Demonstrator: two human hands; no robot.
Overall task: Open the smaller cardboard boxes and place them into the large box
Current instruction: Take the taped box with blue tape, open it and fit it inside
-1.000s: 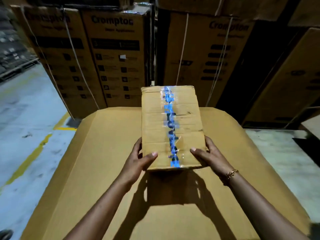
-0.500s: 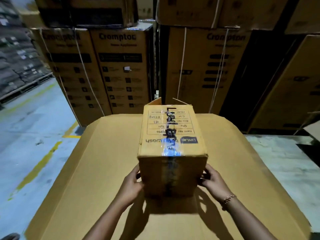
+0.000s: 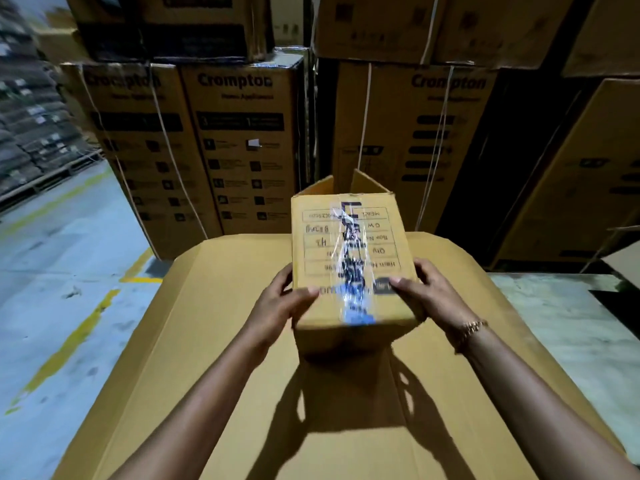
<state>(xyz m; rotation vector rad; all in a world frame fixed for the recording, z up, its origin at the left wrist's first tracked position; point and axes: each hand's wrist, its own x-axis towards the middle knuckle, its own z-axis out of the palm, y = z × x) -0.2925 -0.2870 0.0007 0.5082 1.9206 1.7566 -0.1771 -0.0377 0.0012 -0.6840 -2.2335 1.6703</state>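
Note:
A small cardboard box (image 3: 349,251) with a printed label grid and a strip of blue-marked clear tape is held above the large box (image 3: 214,358), whose flat brown top fills the lower middle of the view. My left hand (image 3: 280,303) grips the small box's left near side, thumb on its top face. My right hand (image 3: 426,296) grips its right near side, with a bracelet on the wrist. The small box's far end shows flaps standing open. Its underside is hidden.
Tall stacks of printed cardboard cartons (image 3: 239,140) tied with string stand right behind the large box. Grey concrete floor with a yellow line (image 3: 72,344) lies to the left. More floor (image 3: 568,327) and a dark gap show at the right.
The small box was turned from its taped side to its labelled side, then lifted and tipped toward me. Both hands shifted from its near end up onto its sides. The camera tilted up slightly.

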